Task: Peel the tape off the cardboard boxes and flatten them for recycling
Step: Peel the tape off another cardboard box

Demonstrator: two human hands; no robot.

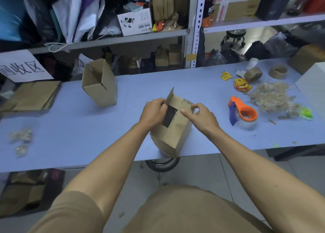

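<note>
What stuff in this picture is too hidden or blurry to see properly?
Head view only:
- Inside of the held cardboard box: dark, half covered by the left hand.
- Any tape under the right hand: its pinching fingers cover that spot.
- White box: cut off by the right edge.
- Shelf clutter: blurred.
- Yellow stickers: print too small.

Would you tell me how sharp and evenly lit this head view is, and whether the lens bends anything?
In the head view the box and both hands are sharp under soft, even light; the upper left shelf clutter smears with blur; the wide lens bows the table edge and shelf rails.
</note>
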